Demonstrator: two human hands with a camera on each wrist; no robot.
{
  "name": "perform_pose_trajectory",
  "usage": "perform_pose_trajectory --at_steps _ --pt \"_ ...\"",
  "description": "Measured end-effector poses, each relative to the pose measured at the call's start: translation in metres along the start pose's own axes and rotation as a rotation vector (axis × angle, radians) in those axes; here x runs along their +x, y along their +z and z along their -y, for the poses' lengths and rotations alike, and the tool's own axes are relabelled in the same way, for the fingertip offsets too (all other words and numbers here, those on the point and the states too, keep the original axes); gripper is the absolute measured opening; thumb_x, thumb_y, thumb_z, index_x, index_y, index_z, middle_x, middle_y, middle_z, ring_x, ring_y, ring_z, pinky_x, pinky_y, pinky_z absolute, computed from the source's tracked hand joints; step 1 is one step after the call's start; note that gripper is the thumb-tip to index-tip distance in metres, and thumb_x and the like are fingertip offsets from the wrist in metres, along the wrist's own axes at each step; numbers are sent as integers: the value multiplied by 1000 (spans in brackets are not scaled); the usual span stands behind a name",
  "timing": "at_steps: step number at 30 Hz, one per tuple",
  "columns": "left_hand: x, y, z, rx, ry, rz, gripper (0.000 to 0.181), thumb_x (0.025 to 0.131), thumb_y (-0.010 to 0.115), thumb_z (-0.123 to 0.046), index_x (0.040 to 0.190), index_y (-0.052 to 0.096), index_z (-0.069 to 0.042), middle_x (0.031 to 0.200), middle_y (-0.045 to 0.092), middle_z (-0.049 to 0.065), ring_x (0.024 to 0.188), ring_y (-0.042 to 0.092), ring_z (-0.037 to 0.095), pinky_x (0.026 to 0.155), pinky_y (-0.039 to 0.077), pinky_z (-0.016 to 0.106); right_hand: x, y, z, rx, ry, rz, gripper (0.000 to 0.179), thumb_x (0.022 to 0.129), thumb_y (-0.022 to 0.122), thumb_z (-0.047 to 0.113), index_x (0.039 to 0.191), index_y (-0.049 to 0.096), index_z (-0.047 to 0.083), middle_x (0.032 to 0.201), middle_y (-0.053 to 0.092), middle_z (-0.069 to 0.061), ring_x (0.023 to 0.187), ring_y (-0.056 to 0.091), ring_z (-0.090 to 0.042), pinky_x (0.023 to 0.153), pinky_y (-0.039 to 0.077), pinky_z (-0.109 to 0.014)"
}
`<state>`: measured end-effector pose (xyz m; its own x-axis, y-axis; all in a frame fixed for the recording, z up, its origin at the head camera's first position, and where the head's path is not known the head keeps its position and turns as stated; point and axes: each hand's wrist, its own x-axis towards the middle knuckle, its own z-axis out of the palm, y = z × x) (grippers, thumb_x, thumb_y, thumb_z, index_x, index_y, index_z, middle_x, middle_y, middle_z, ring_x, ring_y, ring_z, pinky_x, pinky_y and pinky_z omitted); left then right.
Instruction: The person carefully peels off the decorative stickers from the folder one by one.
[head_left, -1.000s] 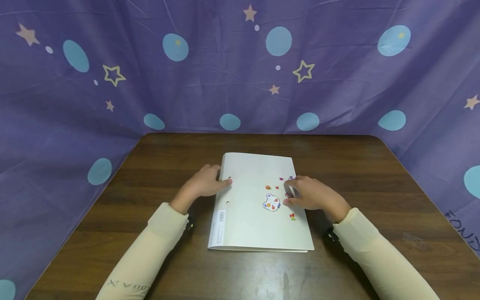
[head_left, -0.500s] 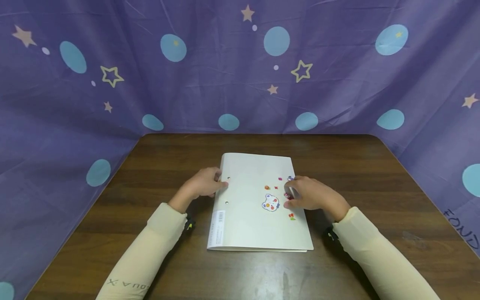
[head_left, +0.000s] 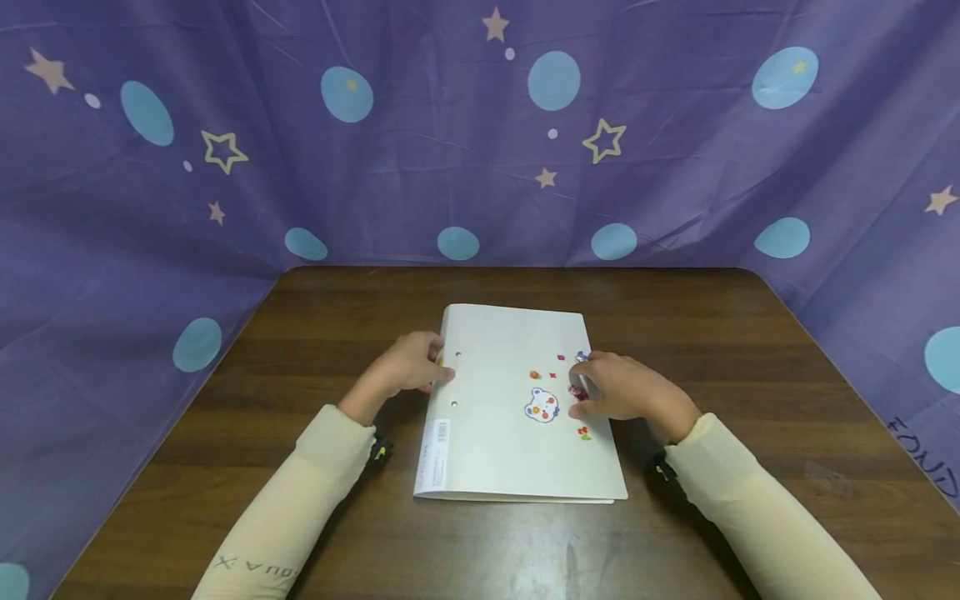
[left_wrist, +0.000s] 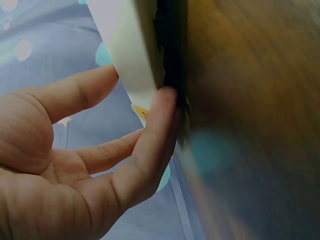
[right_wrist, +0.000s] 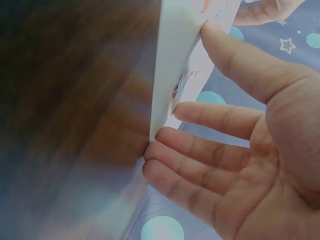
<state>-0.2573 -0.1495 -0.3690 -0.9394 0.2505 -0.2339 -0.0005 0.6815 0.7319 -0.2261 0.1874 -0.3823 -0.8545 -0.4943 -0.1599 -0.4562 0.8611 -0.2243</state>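
Observation:
A white folder (head_left: 498,450) with rounded spine lies shut on the brown table, its cover bearing a bear sticker (head_left: 542,406) and several small flower stickers. At its left side, my left hand (head_left: 405,364) holds the spine, thumb on the cover's edge and fingers against the spine; the left wrist view shows this spine (left_wrist: 132,55) between them. My right hand (head_left: 626,385) holds the opposite edge, thumb on the cover near the bear. In the right wrist view its fingers (right_wrist: 200,145) reach the folder's edge (right_wrist: 175,60) close to the tabletop.
The wooden table (head_left: 712,333) extends around the folder on all sides. Behind and beside it hangs a purple cloth (head_left: 420,167) with stars and blue dots. A barcode label (head_left: 433,454) is at the folder's lower left corner.
My left thumb has slid back from the cover toward the spine edge and slightly down. The right hand and the folder stay nearly where they were.

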Motion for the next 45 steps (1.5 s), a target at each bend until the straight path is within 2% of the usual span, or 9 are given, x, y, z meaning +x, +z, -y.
perform_pose_trajectory --at_steps 7,15,29,38,45 --pt "-1 -2 0 1 13 -23 65 88 78 -6 143 47 11 124 60 25 94 66 29 70 61 35 0 -1 1 1 8 10 57 87 82 41 132 66 9 115 62 -8 97 59 -23 89 52 -46" --pt "0 -5 0 -22 35 -46 65 87 80 -8 141 50 10 129 56 25 103 64 33 72 62 36 1 -2 1 13 22 30 57 87 82 39 133 66 9 116 62 -10 98 58 -24 89 52 -47" --pt "-8 -11 -12 -71 39 -100 63 85 82 -11 139 54 5 128 58 24 100 65 33 74 61 36 -4 -6 1 46 48 46 62 89 81 39 139 61 7 136 59 -17 123 55 -34 104 47 -55" --pt "-13 -13 -19 -110 43 -127 61 83 84 -10 137 57 2 123 60 21 97 64 31 72 61 35 -3 -6 0 41 22 16 62 89 81 37 137 63 3 131 62 -17 117 58 -31 102 49 -52" --pt "-14 -14 -21 -103 41 -136 61 83 84 -11 137 58 0 123 59 20 96 64 31 72 60 34 -3 -9 -3 47 -75 -60 49 90 80 32 126 68 1 116 68 -13 104 63 -27 91 54 -47"
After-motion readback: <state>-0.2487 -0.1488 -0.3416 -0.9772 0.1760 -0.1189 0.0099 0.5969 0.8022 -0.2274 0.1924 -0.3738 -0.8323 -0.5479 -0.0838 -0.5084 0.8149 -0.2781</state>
